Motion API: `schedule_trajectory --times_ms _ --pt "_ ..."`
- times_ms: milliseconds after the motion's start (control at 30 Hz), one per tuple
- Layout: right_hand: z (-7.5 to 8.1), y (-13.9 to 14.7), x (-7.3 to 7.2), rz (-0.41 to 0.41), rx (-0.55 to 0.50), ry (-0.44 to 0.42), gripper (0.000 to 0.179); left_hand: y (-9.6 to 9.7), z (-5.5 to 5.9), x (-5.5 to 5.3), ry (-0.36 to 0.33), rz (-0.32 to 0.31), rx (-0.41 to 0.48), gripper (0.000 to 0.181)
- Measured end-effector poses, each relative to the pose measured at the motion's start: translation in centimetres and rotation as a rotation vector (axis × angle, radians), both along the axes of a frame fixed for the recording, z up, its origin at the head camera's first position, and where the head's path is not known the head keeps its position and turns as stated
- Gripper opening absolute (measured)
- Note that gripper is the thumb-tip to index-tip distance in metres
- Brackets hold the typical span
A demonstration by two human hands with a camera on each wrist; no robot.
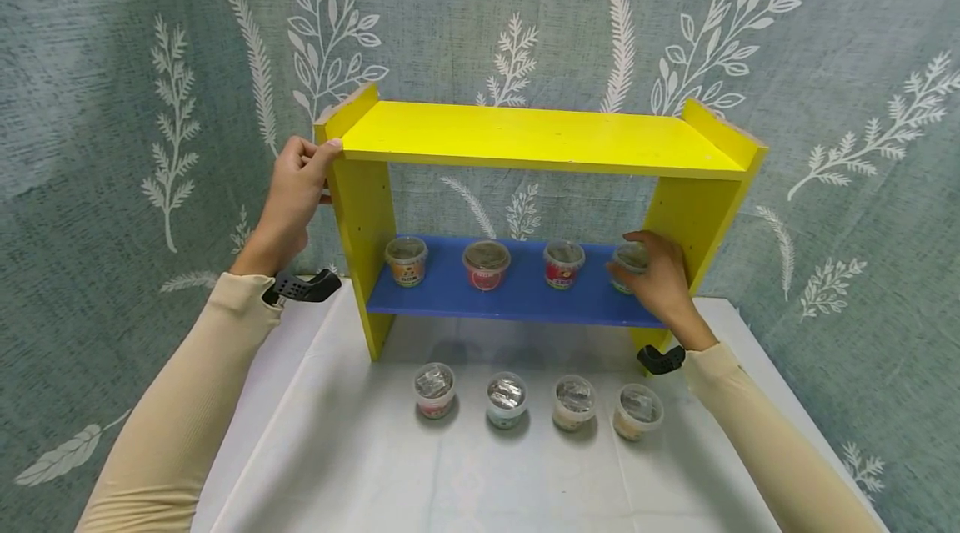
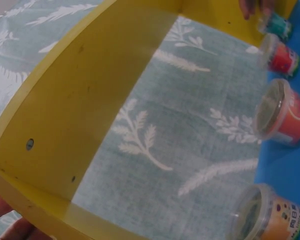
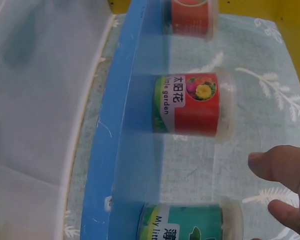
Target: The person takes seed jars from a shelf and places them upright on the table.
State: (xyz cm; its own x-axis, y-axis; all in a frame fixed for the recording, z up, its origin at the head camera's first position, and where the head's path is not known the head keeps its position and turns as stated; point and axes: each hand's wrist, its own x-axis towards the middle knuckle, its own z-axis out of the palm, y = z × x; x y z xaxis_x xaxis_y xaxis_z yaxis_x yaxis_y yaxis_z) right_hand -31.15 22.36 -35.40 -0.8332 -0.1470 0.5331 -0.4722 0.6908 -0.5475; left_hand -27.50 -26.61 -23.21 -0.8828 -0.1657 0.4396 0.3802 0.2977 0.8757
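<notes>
My left hand grips the upper left corner of a yellow shelf unit, thumb on the front edge of its top board. At the right end of the blue shelf board, my right hand is spread around the lid of a green-labelled plastic cup. In the right wrist view its fingers are apart from that cup. Along the same board stand a red-labelled cup, a cup with a paler red label and an orange-labelled cup, all lidded and upright.
On the white tablecloth before the unit, several lidded cups stand in a row, from a pink-labelled cup at left to a beige-labelled cup at right. A leaf-patterned grey-green curtain hangs behind and at both sides.
</notes>
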Motion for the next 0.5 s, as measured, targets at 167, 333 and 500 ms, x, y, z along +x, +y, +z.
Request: schedule_trajectory --times_ms 167,333,500 --pt "-0.18 0.01 -0.22 -0.007 0.018 -0.027 0.053 -0.07 -0.04 -0.08 -0.004 0.0 0.002 0.038" --pt "-0.27 -0.13 -0.3 -0.029 0.013 -0.074 0.057 -0.17 -0.09 -0.13 -0.005 -0.001 -0.004 0.038" --pt "-0.32 -0.21 -0.38 -0.056 -0.007 -0.121 0.062 -0.19 -0.08 -0.13 -0.006 -0.005 -0.008 0.038"
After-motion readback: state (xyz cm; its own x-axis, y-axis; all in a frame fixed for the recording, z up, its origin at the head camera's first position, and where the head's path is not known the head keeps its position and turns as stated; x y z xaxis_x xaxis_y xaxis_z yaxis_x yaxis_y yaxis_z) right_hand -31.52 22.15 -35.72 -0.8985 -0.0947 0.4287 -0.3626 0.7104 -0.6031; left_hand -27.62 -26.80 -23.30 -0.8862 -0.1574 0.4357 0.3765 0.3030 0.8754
